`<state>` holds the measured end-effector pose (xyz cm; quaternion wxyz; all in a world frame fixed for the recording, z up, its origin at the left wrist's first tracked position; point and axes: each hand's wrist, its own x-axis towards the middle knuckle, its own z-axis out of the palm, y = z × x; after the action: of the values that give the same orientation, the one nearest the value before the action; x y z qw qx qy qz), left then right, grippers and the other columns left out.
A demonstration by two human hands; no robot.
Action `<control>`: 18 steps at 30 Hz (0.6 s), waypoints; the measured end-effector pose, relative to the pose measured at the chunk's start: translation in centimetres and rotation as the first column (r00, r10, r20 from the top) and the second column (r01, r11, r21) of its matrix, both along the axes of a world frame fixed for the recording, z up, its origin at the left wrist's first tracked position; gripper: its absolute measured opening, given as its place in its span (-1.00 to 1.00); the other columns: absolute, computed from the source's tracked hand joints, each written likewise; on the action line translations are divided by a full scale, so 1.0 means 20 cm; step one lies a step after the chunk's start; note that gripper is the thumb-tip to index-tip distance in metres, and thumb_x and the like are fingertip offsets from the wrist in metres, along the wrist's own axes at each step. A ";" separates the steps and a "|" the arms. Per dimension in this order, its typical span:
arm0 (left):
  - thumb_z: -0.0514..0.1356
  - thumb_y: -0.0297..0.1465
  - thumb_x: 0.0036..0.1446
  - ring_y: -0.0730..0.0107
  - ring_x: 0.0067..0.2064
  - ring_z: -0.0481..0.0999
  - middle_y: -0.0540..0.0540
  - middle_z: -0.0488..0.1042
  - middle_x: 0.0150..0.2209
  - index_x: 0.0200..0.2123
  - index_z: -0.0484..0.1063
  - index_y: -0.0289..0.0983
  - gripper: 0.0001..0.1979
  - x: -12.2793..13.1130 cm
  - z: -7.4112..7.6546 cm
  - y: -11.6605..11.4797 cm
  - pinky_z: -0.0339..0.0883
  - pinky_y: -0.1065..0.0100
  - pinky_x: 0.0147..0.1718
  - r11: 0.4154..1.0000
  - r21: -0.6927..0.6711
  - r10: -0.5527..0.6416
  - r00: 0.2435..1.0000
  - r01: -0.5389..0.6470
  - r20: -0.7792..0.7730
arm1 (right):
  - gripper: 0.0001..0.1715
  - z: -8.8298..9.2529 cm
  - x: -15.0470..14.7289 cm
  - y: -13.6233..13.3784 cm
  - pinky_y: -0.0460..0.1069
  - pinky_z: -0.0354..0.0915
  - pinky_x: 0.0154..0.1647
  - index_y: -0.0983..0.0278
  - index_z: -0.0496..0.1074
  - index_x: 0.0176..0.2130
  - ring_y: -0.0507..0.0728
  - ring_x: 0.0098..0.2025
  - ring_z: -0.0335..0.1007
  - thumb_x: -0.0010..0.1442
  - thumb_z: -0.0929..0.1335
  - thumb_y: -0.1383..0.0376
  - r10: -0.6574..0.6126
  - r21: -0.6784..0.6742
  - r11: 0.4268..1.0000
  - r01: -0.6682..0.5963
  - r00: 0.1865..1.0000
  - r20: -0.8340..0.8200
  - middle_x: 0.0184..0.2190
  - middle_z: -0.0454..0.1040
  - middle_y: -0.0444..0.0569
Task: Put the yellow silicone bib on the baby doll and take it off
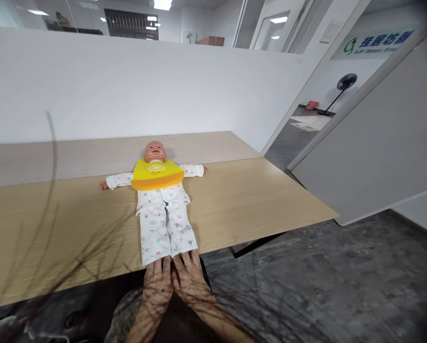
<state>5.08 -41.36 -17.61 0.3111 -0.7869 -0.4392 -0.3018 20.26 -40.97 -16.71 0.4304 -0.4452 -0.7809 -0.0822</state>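
A baby doll (155,151) lies on its back on the wooden table, head toward the wall and arms spread wide. It wears white patterned pyjamas (179,219) and a yellow bib (156,172) with an orange lower pocket and a white citrus-slice print. At the table's front edge, my left hand (158,283) rests with fingers stretched out beside the hem of one trouser leg. My right hand (190,280) lies right next to it, fingers also extended, at the hem of the other leg. Neither hand visibly grips anything; the fingertips touch or nearly touch the hems.
The light wood table (256,200) ends at a corner on the right, with a dark metal leg (258,245) below. A white partition (127,90) stands behind. An open grey door (377,128) is at right, with a standing fan (346,82) beyond. Blurred dark strands cross the lower left.
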 end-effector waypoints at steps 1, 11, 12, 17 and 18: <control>0.14 -0.63 0.13 0.06 -0.03 0.65 -0.30 0.62 -0.05 0.00 0.54 -0.33 -0.62 0.00 0.00 0.00 0.65 0.12 -0.10 1.000 0.002 -0.025 1.000 0.025 0.009 | -0.06 0.00 0.00 0.00 0.39 0.50 0.23 0.08 0.15 0.49 0.39 0.33 0.35 0.18 0.26 0.39 -0.015 0.008 1.000 0.015 1.000 -0.008 0.24 0.46 0.04; 0.14 -0.56 0.17 0.06 -0.13 0.66 -0.24 0.65 -0.14 -0.14 0.60 -0.29 -0.73 -0.02 0.11 0.01 0.65 0.15 -0.19 0.995 0.061 0.076 0.996 -0.073 -0.049 | -0.42 0.01 0.00 -0.02 0.39 0.45 0.21 0.21 0.50 0.19 0.44 0.30 0.31 0.20 0.31 0.31 -0.067 -0.031 0.997 0.067 0.998 -0.002 0.24 0.43 0.12; 0.14 -0.57 0.17 0.07 -0.12 0.66 -0.23 0.65 -0.14 -0.16 0.61 -0.29 -0.73 -0.01 0.12 0.01 0.65 0.16 -0.18 0.996 0.067 0.071 0.996 -0.067 -0.053 | -0.44 0.01 0.00 -0.02 0.40 0.44 0.21 0.23 0.50 0.18 0.45 0.30 0.29 0.22 0.30 0.30 -0.064 -0.053 0.997 0.064 0.998 0.007 0.25 0.41 0.14; 0.12 -0.59 0.17 0.07 -0.13 0.66 -0.24 0.66 -0.18 -0.21 0.63 -0.31 -0.72 0.00 0.14 0.01 0.65 0.15 -0.17 0.994 0.092 0.057 0.996 -0.051 -0.065 | -0.42 0.00 0.00 -0.01 0.43 0.38 0.25 0.24 0.50 0.21 0.48 0.35 0.18 0.22 0.31 0.34 -0.038 -0.084 0.996 0.038 0.999 -0.003 0.30 0.34 0.16; 0.11 -0.60 0.17 0.08 -0.14 0.66 -0.23 0.66 -0.19 -0.21 0.63 -0.30 -0.71 0.00 0.13 0.01 0.66 0.16 -0.17 0.995 0.085 0.059 0.996 -0.053 -0.066 | -0.42 0.00 -0.01 -0.01 0.42 0.38 0.25 0.25 0.50 0.21 0.48 0.35 0.18 0.22 0.31 0.35 -0.035 -0.087 0.996 0.034 0.999 -0.010 0.30 0.34 0.16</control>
<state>5.15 -41.25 -14.92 0.3671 -0.7704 -0.4372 -0.2837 20.15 -41.20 -16.81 0.4138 -0.4774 -0.7734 -0.0530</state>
